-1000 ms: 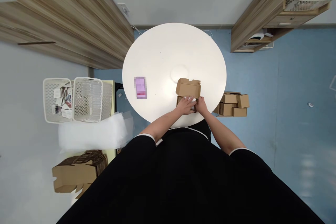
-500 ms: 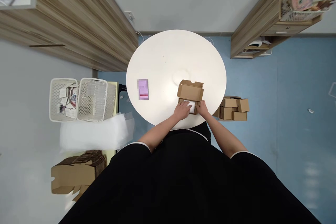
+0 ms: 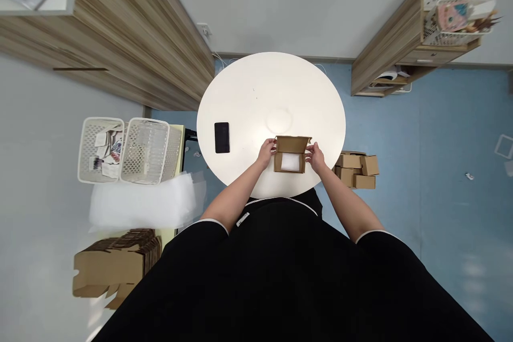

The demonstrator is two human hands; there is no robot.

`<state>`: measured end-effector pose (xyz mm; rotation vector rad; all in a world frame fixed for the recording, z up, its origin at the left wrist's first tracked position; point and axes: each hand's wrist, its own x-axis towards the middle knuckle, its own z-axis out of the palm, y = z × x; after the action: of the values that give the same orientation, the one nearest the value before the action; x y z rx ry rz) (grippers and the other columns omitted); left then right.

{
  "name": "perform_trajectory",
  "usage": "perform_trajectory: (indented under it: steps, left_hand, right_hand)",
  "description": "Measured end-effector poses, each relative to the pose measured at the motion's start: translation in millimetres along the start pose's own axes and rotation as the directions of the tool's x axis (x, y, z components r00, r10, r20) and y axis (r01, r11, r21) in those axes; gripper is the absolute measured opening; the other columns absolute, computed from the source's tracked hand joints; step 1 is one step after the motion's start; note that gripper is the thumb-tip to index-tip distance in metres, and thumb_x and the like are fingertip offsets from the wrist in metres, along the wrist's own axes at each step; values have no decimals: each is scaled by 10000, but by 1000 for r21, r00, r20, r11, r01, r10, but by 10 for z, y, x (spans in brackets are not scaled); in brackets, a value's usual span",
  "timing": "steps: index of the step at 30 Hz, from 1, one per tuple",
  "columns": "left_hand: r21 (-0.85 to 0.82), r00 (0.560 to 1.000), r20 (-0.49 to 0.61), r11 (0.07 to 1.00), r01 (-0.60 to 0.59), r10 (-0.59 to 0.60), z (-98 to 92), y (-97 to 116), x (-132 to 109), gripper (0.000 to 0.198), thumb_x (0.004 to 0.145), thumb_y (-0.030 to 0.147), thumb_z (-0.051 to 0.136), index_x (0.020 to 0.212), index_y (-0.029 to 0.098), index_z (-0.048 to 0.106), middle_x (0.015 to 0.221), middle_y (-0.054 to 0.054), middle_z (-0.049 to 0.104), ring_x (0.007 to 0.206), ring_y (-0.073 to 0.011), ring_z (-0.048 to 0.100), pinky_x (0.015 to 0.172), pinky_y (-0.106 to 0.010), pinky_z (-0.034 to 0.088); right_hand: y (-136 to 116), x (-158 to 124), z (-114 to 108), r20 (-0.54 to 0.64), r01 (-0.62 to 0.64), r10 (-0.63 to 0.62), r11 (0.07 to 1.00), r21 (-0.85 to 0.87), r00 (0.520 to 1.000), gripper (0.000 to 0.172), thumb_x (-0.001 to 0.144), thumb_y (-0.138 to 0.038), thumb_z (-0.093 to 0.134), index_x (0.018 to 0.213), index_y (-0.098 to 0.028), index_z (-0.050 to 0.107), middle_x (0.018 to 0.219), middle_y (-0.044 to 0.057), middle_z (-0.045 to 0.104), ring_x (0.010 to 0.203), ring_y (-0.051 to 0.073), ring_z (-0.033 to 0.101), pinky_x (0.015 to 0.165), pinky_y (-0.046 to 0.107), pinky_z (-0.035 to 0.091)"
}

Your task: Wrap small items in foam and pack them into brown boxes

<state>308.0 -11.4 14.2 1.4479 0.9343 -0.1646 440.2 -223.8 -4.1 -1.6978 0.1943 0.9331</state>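
Note:
A small brown cardboard box (image 3: 278, 164) sits near the front of the round white table (image 3: 244, 112), its lid (image 3: 292, 144) raised at the back. White wrapping (image 3: 290, 161) lies inside the box. My left hand (image 3: 266, 153) grips the left edge of the lid with its fingertips. At the opposite edge, the fingers of my right hand (image 3: 316, 157) hold the lid's right side flap. A black phone (image 3: 222, 137) lies on the table, left of the box and apart from both hands.
To the left stand two white plastic baskets (image 3: 124, 149), one holding paper cards. Below them are a stack of white wrapping sheets (image 3: 140, 203) and flattened cardboard boxes (image 3: 112, 267). Several closed boxes (image 3: 356, 171) are piled right of the table. Wooden cabinets (image 3: 132, 26) flank the wall.
Both hands have left the white wrapping and the inside of the box and moved to the lid's sides. The lid has swung up from lying back. The phone's screen has gone dark.

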Motion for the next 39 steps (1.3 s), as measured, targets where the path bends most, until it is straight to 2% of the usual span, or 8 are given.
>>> perform_trajectory:
  steps: [4,9,13,19,23,28,34,39]
  left_hand:
    - [-128,1000,5,992,-2,3,-34,-83,-191,423,1044,349,311,1374,270,564,1417,-57,622,1185,-179,635,937,-319,562]
    - [-275,997,48,960,-48,64,5,-409,-399,447,1011,525,440,1236,215,671,1347,-110,658,1214,-241,628,986,-370,533]
    - [-82,999,-36,996,32,-35,147,-729,-645,371,883,339,713,1226,201,687,1338,-130,670,1191,-262,636,996,-379,508]
    - [81,977,-85,976,203,-197,367,-1005,-838,480,873,219,759,1330,160,624,1363,-162,661,1119,-247,680,965,-352,503]
    - [40,963,-90,966,257,-253,477,-1064,-812,428,872,220,779,1277,149,658,1261,-149,720,1150,-257,684,977,-346,503]
    - [-206,919,-39,903,376,-392,549,-1071,-776,440,905,257,762,1313,126,660,1210,-157,739,933,-207,744,841,-315,566]
    - [-359,884,-25,829,428,-467,577,-1029,-764,270,868,191,796,1120,100,760,1108,-143,770,897,-196,741,821,-294,594]
    - [-428,861,-14,781,455,-509,623,-990,-767,157,842,175,817,975,97,784,965,-129,778,834,-187,730,808,-301,609]
  right_hand:
    - [-117,-32,16,-5,40,-40,999,-30,999,609,921,-832,362,873,-251,537,996,71,673,816,206,641,624,303,548]
    - [32,-357,-123,52,149,-142,969,-199,989,547,924,-745,459,1081,-257,649,1245,78,693,1091,245,634,840,348,553]
    - [405,-661,-218,15,99,-102,908,-408,995,566,831,-575,659,1297,-254,631,1385,107,642,1220,287,606,961,409,531]
    - [806,-724,-212,-114,4,-72,860,-510,991,493,845,-391,649,1305,-214,652,1380,139,663,1113,278,690,1008,452,526]
    - [880,-626,-167,-130,-21,-50,867,-497,990,451,848,-355,651,1274,-208,649,1288,122,710,1033,248,712,917,425,581]
    - [940,-565,-152,-145,-88,24,884,-458,989,502,839,-335,642,1324,-219,594,1255,107,710,954,219,711,725,347,609]
    - [919,-525,-219,-106,-4,-73,804,-594,992,488,811,-274,650,1296,-232,610,1184,77,731,905,211,708,877,396,572]
    - [867,-511,-230,-71,24,-90,765,-644,993,470,832,-262,634,1300,-233,607,1164,83,736,952,230,715,907,398,551]
